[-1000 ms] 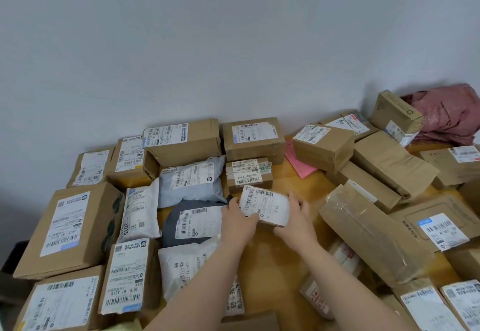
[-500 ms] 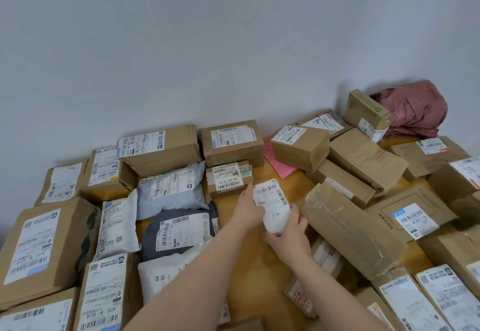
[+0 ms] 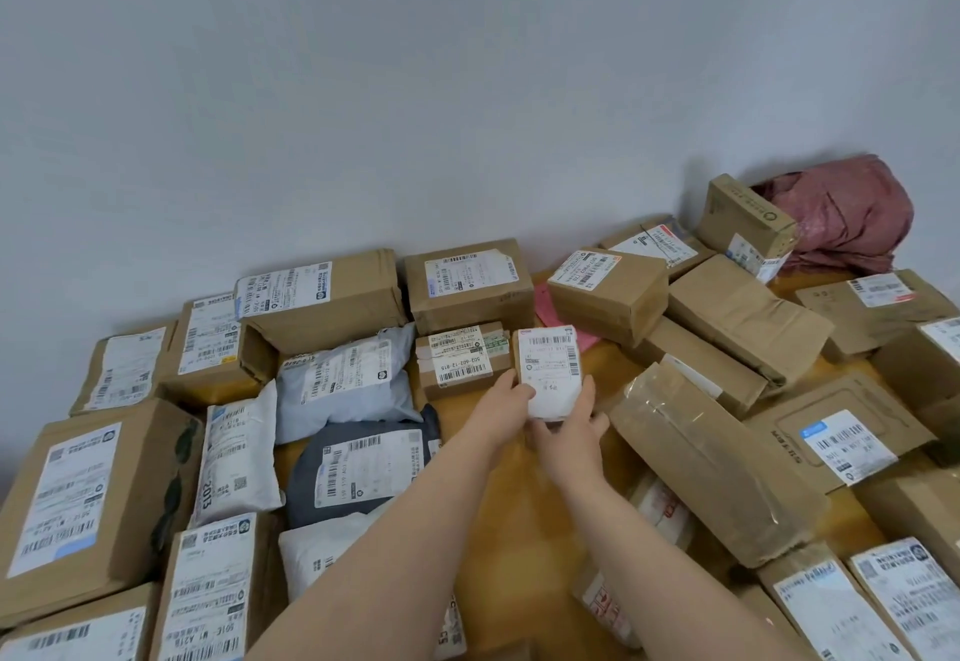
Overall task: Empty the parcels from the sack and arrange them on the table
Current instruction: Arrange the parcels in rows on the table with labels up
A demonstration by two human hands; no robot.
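Note:
A small white-labelled parcel [image 3: 549, 368] stands at the middle of the wooden table [image 3: 514, 515], right beside a small taped brown box [image 3: 462, 356]. My left hand [image 3: 506, 403] grips its near left edge. My right hand [image 3: 571, 434] holds its near right corner from below. Several brown cardboard parcels and soft mailer bags cover the table all around. A crumpled pink sack [image 3: 852, 216] lies at the far right corner against the wall.
A long tape-wrapped brown parcel [image 3: 711, 463] lies just right of my hands. Grey [image 3: 358, 468] and pale mailers [image 3: 348, 380] lie to the left. A pink envelope [image 3: 550, 304] sits behind the held parcel. Bare wood shows under my forearms.
Both hands turned the small parcel from lying crosswise to pointing lengthwise away from me and slid it farther back, next to the small taped box.

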